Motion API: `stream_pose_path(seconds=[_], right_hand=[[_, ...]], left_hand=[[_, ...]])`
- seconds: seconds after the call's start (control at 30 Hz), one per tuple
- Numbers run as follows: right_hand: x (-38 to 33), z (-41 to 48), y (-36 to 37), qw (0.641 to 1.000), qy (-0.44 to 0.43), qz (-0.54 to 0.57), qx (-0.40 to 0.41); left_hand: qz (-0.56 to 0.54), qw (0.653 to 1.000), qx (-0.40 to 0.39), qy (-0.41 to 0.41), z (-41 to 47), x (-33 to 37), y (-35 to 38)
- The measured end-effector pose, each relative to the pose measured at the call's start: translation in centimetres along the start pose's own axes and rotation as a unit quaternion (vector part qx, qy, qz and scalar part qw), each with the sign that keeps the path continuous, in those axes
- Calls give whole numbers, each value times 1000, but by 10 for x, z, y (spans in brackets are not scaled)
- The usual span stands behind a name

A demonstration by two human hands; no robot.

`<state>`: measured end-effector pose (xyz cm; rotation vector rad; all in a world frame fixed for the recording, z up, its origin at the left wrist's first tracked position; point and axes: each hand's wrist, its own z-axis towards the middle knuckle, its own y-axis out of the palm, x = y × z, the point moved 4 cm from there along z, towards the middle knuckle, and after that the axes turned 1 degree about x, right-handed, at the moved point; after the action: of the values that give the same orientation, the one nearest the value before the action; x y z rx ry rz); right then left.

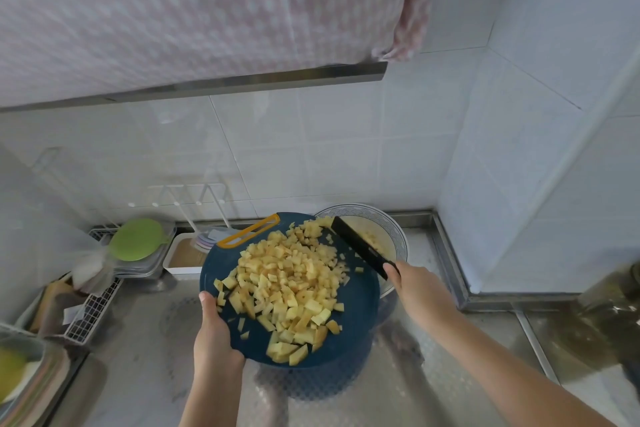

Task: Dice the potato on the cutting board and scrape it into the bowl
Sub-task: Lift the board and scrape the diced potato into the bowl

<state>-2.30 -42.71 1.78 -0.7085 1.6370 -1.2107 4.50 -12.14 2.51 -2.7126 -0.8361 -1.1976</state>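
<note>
Rack left of cutting board

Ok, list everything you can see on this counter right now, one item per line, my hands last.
cutting board: one, dark blue with orange handle, held up against the bowl
potato dice: many, yellow, piled on the board, some in the bowl
bowl: one, white with blue-patterned rim, behind the board, right
knife: one, black blade, at the board's far edge
round disc: one, green, left by the wall
wire rack: one, white, far left
counter: one, steel, underneath
left hand: grips the board's near-left edge
right hand: grips the knife handle
</note>
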Motion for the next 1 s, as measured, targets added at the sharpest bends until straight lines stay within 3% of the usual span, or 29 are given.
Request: stream_pose_path(seconds=[0.2,0.37,0.5,0.63,0.77,1.0], right_hand=[[27,21,-12,999,35,5,-2],[8,18,-29,999,18,28,-4],[-37,-11,-50,992,-63,93,-58],[-71,-46,-56,978,-159,60,-123],[-80,-56,-45,975,-195,28,-100],[-68,-49,-30,982,-181,-23,-52]], left_hand=[[-22,1000,-6,5,2,7,-5],[-33,999,-14,6,1,11,-4],[-22,1000,-11,-1,1,2,-1],[-13,1000,-13,-6,-5,-4,8],[-11,1000,-14,-14,-5,-6,13],[-7,1000,-18,-22,-5,-12,16]])
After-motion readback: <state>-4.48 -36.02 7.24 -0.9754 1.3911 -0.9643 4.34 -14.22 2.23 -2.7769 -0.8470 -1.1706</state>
